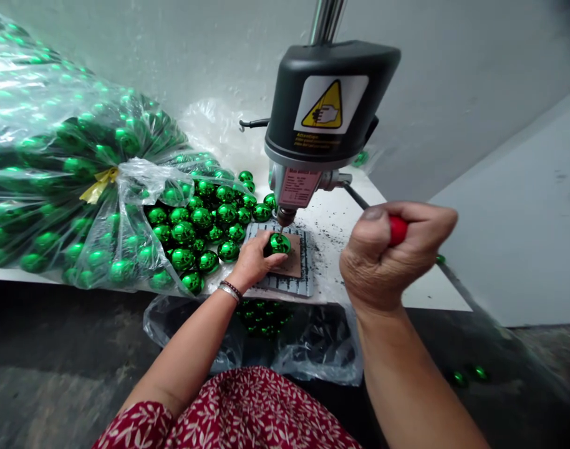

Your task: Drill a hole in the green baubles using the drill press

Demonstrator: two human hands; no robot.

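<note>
My left hand [256, 259] grips a shiny green ball [280, 244] between thumb and fingers, on a small brown board [290, 263] over a grey ridged plate [307, 284]. Right above the ball is the chuck of a bench drill press [294, 187], its thin bit at the top of the ball; whether it has entered cannot be made out. My right hand [383, 259] is wrapped around the red knob [398, 231] of the drill press's feed lever [357, 194], to the right of the machine.
A pile of green balls [202, 218] lies left of the plate, beside a big clear plastic bag [55, 187] full of them. Dark shavings dot the white table [332, 249]. Below its front edge hangs a plastic-lined container [313, 349] with more balls. Several balls lie elsewhere, including on the floor at right.
</note>
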